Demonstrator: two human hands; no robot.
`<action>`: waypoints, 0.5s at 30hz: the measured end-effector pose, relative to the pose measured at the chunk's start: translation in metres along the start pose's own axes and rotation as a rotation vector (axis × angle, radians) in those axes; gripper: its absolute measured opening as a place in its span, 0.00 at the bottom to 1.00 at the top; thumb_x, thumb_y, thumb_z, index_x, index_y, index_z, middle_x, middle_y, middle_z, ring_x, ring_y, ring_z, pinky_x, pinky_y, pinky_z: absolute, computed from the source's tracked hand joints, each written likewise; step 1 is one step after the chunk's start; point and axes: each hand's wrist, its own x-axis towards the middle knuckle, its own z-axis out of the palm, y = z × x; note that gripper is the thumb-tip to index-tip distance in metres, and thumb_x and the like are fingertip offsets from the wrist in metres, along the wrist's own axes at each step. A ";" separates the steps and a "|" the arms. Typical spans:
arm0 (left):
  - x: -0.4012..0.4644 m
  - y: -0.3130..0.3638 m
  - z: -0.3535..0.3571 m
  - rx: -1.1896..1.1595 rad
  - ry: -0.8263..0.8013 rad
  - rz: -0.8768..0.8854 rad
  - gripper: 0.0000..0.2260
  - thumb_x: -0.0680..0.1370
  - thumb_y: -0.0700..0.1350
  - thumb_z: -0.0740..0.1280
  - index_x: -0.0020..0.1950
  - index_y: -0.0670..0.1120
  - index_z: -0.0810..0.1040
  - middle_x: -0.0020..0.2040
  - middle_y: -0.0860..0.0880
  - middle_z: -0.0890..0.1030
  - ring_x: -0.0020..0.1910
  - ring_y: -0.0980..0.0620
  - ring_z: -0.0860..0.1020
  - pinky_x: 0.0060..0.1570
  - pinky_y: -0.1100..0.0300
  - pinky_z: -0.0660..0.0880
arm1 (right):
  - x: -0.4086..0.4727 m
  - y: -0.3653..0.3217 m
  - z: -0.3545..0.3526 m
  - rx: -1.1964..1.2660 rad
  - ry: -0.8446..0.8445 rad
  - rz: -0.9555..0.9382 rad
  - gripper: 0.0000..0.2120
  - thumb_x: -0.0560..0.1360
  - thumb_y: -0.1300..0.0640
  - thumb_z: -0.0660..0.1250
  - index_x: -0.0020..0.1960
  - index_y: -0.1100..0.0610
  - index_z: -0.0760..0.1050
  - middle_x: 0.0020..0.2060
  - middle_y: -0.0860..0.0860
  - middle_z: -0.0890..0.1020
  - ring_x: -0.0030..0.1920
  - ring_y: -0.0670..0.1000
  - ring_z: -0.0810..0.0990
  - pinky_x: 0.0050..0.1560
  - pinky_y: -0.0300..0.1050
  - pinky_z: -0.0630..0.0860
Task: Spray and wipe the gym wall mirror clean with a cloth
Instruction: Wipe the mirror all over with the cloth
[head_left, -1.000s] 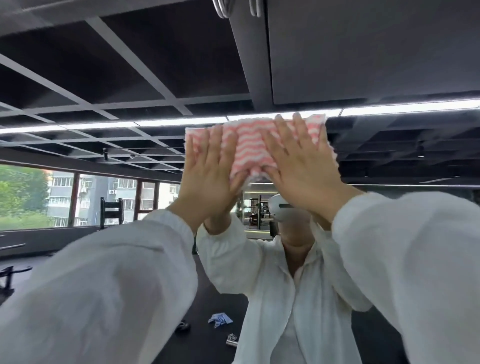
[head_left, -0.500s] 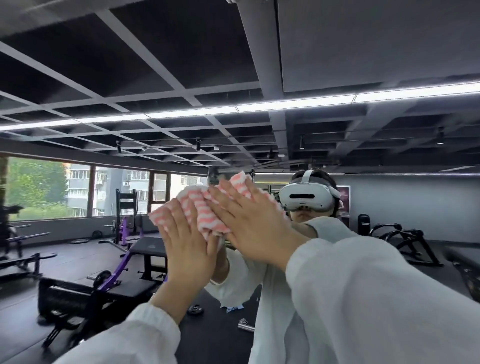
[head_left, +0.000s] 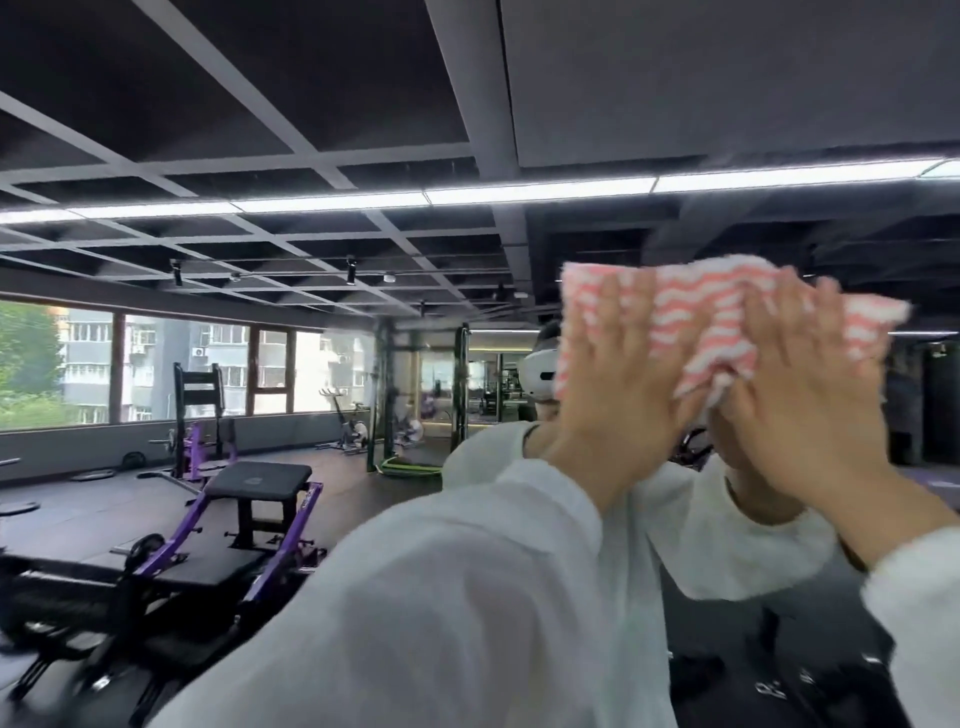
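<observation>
I press the cloth (head_left: 727, 322) flat on the mirror (head_left: 311, 364) up high with my left hand (head_left: 618, 395) and right hand (head_left: 810, 415), fingers straight, no grip, so it rubs wide.

- A gym; a purple-framed weight bench (head_left: 254, 499) at eight o'clock
- A squat rack (head_left: 200, 415) at nine; an exercise bike (head_left: 348, 426) beyond
- The wall mirror (head_left: 363, 364) reflects it all
</observation>
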 end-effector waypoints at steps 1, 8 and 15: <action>-0.002 0.015 0.004 0.023 -0.029 0.073 0.29 0.77 0.62 0.41 0.77 0.54 0.55 0.77 0.38 0.52 0.75 0.35 0.49 0.71 0.37 0.41 | -0.016 0.008 0.000 0.033 -0.020 0.094 0.34 0.73 0.47 0.47 0.76 0.59 0.51 0.76 0.60 0.55 0.74 0.62 0.51 0.62 0.74 0.60; 0.000 -0.009 0.012 0.101 0.108 0.374 0.26 0.78 0.59 0.54 0.74 0.50 0.66 0.74 0.41 0.63 0.74 0.38 0.59 0.70 0.39 0.54 | -0.046 -0.021 0.005 0.149 -0.085 0.378 0.37 0.72 0.44 0.44 0.77 0.60 0.50 0.76 0.61 0.51 0.75 0.66 0.48 0.66 0.73 0.52; -0.011 -0.121 -0.021 0.209 0.019 0.175 0.27 0.80 0.61 0.39 0.77 0.51 0.47 0.77 0.41 0.53 0.76 0.39 0.51 0.73 0.42 0.45 | 0.008 -0.091 0.008 0.080 -0.027 0.091 0.35 0.74 0.35 0.37 0.77 0.50 0.39 0.77 0.55 0.41 0.76 0.61 0.39 0.68 0.63 0.37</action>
